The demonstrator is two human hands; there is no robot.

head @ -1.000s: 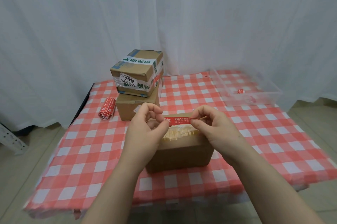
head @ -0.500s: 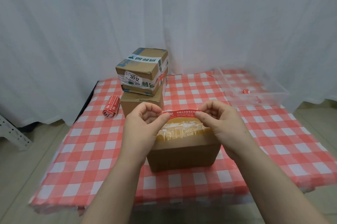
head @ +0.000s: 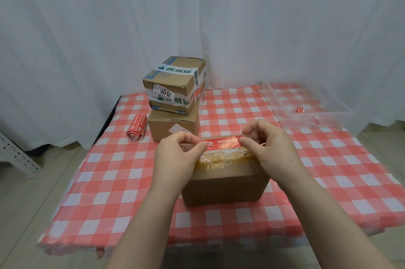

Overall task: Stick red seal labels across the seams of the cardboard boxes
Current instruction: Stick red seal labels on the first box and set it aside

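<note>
Red label (head: 221, 143): one strip with white print, stretched level between the fingertips of both hands, over the taped top of the near box (head: 225, 185); whether it touches the tape cannot be told. Left hand (head: 175, 159): thumb and forefinger pinch the strip's left end, other fingers curled. Right hand (head: 270, 148): pinches the right end likewise. Stacked boxes (head: 175, 87): beyond the left fingers. Label roll (head: 137, 126): further left. Clear tub (head: 324, 113): beyond the right fingers, well apart. Checked cloth (head: 109, 181): under all.
</note>
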